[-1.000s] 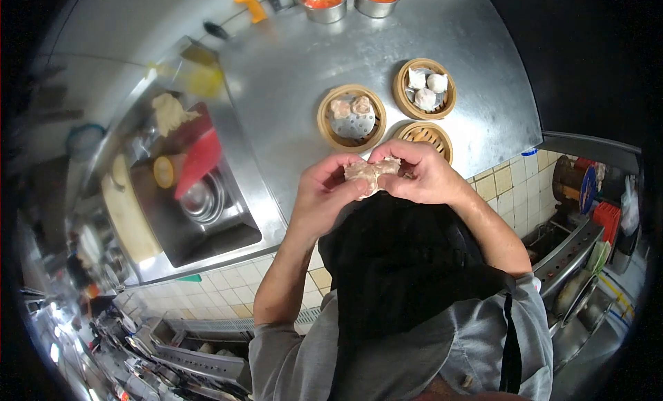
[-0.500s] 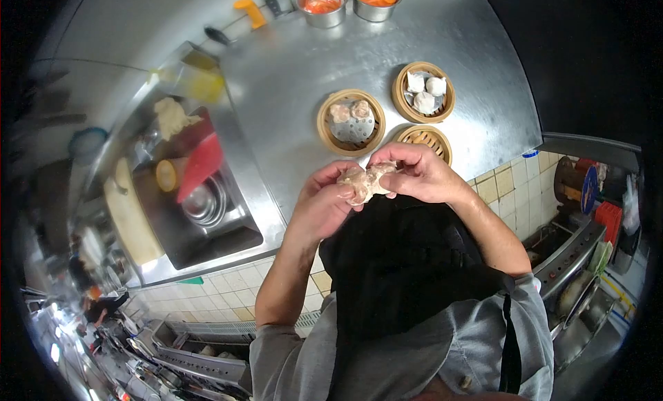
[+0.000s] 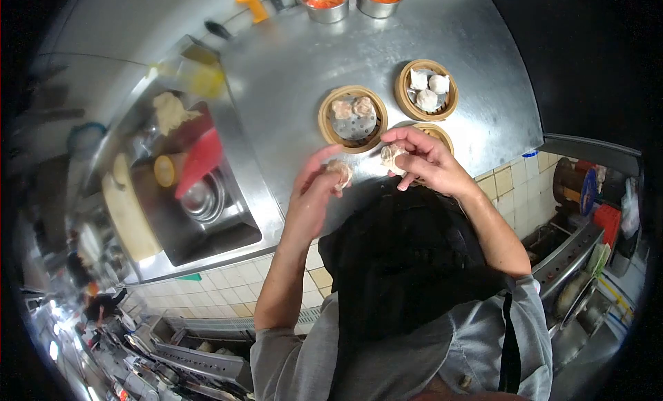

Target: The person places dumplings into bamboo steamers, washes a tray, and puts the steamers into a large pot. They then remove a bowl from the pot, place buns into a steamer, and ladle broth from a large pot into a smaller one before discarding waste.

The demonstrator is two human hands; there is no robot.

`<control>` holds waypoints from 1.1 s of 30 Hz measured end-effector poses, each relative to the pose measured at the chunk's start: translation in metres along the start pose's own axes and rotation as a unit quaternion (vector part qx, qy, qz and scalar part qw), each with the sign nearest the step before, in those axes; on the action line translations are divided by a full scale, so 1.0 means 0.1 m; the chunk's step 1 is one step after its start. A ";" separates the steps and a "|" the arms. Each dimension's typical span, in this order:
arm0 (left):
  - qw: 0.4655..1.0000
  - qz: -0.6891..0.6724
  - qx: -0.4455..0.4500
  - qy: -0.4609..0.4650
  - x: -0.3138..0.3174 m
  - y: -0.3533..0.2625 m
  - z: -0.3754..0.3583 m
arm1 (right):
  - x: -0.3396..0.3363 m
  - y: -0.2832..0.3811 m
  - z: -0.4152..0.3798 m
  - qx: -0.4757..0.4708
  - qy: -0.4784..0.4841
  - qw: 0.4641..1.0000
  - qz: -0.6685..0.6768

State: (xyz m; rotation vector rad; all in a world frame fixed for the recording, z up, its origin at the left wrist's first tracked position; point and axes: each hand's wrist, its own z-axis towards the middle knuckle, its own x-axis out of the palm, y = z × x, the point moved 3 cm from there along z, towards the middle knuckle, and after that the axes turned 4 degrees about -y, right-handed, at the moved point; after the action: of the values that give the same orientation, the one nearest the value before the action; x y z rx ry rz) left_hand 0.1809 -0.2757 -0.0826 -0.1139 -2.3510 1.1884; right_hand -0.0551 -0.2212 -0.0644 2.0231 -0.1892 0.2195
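Observation:
My left hand [image 3: 314,190] is closed around a pinkish, meat-filled dumpling [image 3: 340,173] that looks like a siu mai. Between the thumb and fingers of my right hand [image 3: 431,165] sits a second, paler dumpling [image 3: 392,158]. The two hands are apart, just in front of the counter's near edge. Beyond them lies a round bamboo steamer [image 3: 323,128] with a perforated paper liner and two similar dumplings [image 3: 351,108] at its far side. Another bamboo steamer [image 3: 452,101], farther right, holds three white buns [image 3: 428,89]. My right hand partly covers a third steamer [image 3: 442,135].
Metal bowls of shredded orange food [image 3: 326,14] and orange slices [image 3: 378,7] stand at the counter's back. On the left is a sink [image 3: 214,246] with a red board [image 3: 202,163], metal bowls [image 3: 202,201] and a cloth [image 3: 171,113]. A person [image 3: 102,306] is far off at lower left.
My hands have moved apart, left hand leftward and right hand slightly up. The dumplings that were pressed together between them are now separate, one in each hand.

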 end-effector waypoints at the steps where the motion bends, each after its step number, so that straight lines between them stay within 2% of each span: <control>1: 1.000 -0.001 -0.002 0.002 0.01 0.02 -0.01 | 0.02 0.01 0.00 0.002 -0.003 1.000 0.000; 3: 0.997 0.073 0.001 0.002 0.06 0.06 0.00 | 0.07 0.03 -0.02 0.029 -0.021 0.999 0.003; 4: 0.998 0.069 -0.001 0.010 0.12 0.05 -0.01 | 0.05 0.02 -0.02 0.029 -0.029 0.999 0.000; 6: 0.997 0.059 -0.030 -0.045 0.18 -0.01 -0.07 | 0.04 -0.04 0.01 0.055 -0.003 0.998 0.033; 10: 0.996 0.048 -0.072 -0.038 0.25 0.01 -0.08 | 0.06 -0.10 0.05 0.085 0.006 0.994 0.066; 12: 0.998 0.028 -0.042 0.035 0.32 0.12 -0.03 | 0.08 -0.12 0.08 0.084 0.015 0.996 0.026; 14: 0.997 0.047 -0.015 0.054 0.31 0.27 0.02 | 0.11 -0.13 0.09 0.081 0.022 0.996 -0.014; 16: 0.998 0.049 0.008 0.046 0.31 0.34 0.06 | 0.15 -0.11 0.08 0.026 0.028 0.995 -0.092; 18: 0.998 0.058 0.010 0.025 0.29 0.35 0.11 | 0.17 -0.03 0.07 0.020 0.035 0.994 -0.106; 20: 1.000 -0.003 0.002 -0.011 0.22 0.40 0.15 | 0.19 0.03 0.05 0.007 0.072 0.975 -0.211; 21: 1.000 -0.003 0.001 -0.012 0.19 0.41 0.16 | 0.21 0.04 0.04 -0.037 0.066 0.963 -0.257; 22: 1.000 -0.013 -0.010 0.001 0.16 0.43 0.17 | 0.22 0.02 0.04 -0.037 0.067 0.963 -0.257; 24: 0.999 -0.024 -0.023 0.014 0.13 0.43 0.18 | 0.25 0.03 0.04 -0.119 0.081 0.938 -0.316; 28: 0.995 -0.075 -0.062 0.006 0.09 0.47 0.20 | 0.28 0.03 0.05 -0.110 0.087 0.938 -0.316; 30: 0.991 -0.110 -0.074 -0.004 0.08 0.48 0.19 | 0.25 0.00 0.05 -0.075 0.052 0.950 -0.298; 33: 0.992 -0.106 -0.066 0.020 0.11 0.48 0.17 | 0.24 -0.05 0.08 -0.113 0.036 0.944 -0.307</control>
State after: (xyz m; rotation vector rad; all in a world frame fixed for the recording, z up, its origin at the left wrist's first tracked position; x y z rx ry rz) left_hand 0.1562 -0.2554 -0.1233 0.0638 -2.3383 0.9206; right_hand -0.0300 -0.2275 -0.0664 1.7469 0.4445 -0.1200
